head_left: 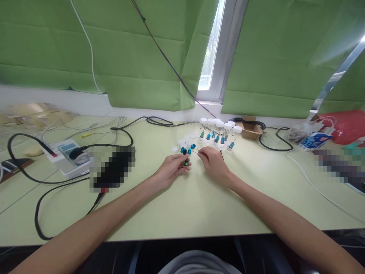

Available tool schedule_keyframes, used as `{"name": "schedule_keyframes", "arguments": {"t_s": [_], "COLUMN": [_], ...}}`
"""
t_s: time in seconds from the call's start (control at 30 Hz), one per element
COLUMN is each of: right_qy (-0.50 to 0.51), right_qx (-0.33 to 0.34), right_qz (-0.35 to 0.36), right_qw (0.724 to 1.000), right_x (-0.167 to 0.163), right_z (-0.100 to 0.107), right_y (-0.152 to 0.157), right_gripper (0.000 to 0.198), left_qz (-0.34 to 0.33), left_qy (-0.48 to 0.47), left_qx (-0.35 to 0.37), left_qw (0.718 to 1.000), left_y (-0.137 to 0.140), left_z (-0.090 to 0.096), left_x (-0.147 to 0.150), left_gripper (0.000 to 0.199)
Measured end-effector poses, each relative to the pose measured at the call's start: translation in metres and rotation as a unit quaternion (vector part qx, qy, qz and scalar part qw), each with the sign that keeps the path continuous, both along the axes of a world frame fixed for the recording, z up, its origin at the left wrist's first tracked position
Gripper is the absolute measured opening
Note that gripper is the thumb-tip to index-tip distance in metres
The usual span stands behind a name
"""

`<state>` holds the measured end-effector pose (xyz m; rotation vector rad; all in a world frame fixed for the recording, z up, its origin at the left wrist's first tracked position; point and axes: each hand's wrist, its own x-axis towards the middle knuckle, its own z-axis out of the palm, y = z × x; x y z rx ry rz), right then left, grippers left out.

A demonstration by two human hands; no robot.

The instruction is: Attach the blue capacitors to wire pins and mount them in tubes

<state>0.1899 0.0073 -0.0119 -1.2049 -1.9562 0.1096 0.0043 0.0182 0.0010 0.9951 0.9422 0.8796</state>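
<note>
My left hand [173,167] is closed on a small green-and-black part [186,162], held just above the table. To its right, my right hand [212,160] pinches a thin metal pin [195,152] that points toward the left hand. Small shiny blue parts [193,146] lie on the table just beyond the fingertips. Behind the right hand stand several clear vials with white caps [219,124], with blue or green parts and thin stems inside. A loose white cap [175,149] rests near the left fingers, beside clear containers whose outlines are hard to make out.
At left, black cables loop around a white device [67,156] and a blurred-out dark object [114,169]. An open cardboard box [252,130] stands behind the vials. A blue-and-white packet [315,140] and a red bag [346,127] are at far right.
</note>
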Motion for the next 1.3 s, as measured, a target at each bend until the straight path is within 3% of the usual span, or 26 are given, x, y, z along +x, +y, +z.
{"name": "schedule_keyframes", "arguments": {"t_s": [1.3], "right_qy": [0.04], "right_qx": [-0.028], "right_qz": [0.05], "right_qw": [0.998], "right_x": [-0.015], "right_z": [0.006], "right_y": [-0.021], "right_gripper": [0.014], "left_qz": [0.046], "left_qy": [-0.001], "left_qx": [-0.007], "left_qw": [0.999], "left_y": [-0.002], "left_z": [0.003], "left_x": [0.001], "left_gripper": [0.019]}}
